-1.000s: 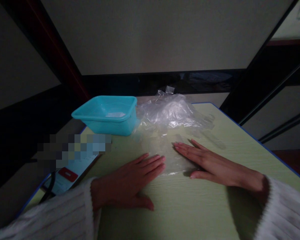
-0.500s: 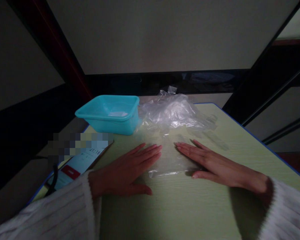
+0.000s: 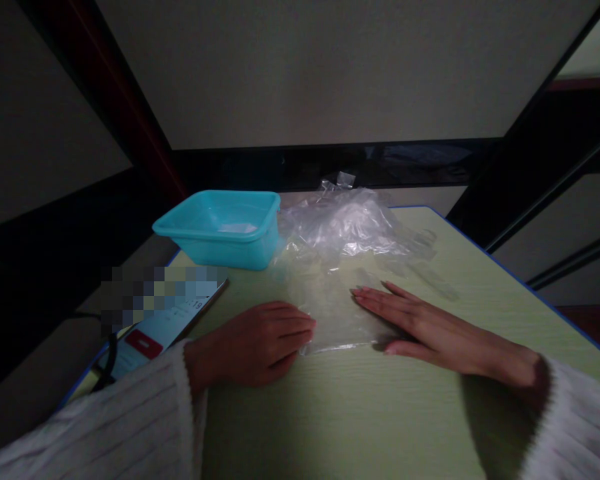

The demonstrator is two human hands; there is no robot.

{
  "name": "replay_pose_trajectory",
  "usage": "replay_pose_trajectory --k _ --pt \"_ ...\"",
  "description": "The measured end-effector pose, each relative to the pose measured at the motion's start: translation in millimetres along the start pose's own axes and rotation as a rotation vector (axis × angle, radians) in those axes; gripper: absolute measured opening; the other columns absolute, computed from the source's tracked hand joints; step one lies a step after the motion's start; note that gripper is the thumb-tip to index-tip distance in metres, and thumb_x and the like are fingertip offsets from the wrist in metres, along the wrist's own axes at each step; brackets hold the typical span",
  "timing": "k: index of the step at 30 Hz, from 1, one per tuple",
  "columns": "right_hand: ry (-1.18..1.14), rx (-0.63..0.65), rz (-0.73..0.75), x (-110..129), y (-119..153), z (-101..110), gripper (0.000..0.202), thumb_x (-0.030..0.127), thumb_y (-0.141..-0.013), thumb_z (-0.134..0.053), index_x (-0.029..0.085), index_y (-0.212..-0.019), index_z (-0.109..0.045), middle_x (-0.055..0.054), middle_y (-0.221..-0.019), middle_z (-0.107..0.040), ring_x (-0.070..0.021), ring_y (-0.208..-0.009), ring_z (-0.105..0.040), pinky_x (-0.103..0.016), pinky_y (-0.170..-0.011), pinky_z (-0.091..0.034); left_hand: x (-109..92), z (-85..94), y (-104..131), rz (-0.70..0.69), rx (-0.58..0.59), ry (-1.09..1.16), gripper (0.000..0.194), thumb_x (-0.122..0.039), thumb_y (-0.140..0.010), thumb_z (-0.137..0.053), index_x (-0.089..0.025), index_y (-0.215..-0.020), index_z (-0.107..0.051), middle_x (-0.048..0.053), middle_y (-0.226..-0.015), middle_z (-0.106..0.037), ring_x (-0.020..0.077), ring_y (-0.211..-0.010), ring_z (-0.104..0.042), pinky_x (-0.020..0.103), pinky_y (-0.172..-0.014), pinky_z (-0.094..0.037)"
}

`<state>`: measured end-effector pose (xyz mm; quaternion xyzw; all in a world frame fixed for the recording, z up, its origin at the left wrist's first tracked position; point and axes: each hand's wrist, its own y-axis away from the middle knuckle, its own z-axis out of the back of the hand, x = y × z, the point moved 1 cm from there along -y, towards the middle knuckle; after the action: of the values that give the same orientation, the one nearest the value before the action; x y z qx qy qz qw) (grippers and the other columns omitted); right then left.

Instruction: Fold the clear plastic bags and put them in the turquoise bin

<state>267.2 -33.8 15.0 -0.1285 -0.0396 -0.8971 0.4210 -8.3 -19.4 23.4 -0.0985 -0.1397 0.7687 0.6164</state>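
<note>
A flat clear plastic bag (image 3: 337,320) lies on the table between my hands. My left hand (image 3: 260,340) is closed at the bag's left edge, its fingers curled; whatever they hold is hidden beneath them. Stretched out flat, my right hand (image 3: 420,327) rests on the bag's right side with the thumb apart. Just beyond is a crumpled heap of clear plastic bags (image 3: 355,220), touching the flat one.
A turquoise basket (image 3: 220,250) with something pale inside stands at the back left. A lit phone (image 3: 165,333) with a black cable (image 3: 111,353) lies by my left sleeve. The greenish table (image 3: 340,420) has a blue edge.
My left hand has curled its fingers in and drawn back slightly to the left, where before it lay spread flat. My right hand has stayed in place.
</note>
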Motion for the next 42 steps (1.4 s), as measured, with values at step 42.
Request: replay_pose_trajectory --k 42 --pt "0.004 -0.007 0.120 22.5 -1.4 -2.2 0.079 0.049 -0.086 -0.046 0.011 -0.144 -0.006 -0.017 -0.146 -0.022 -0.0270 -0.134 -0.020 -0.051 -0.108 -0.020 -11.5 -5.4 0.2 0.111 0.177 0.213 0.061 -0.041 -0.088 -0.044 -0.004 -0.134 -0.030 0.022 -0.140 -0.035 0.0253 -0.133 -0.029 0.039 -0.107 -0.030"
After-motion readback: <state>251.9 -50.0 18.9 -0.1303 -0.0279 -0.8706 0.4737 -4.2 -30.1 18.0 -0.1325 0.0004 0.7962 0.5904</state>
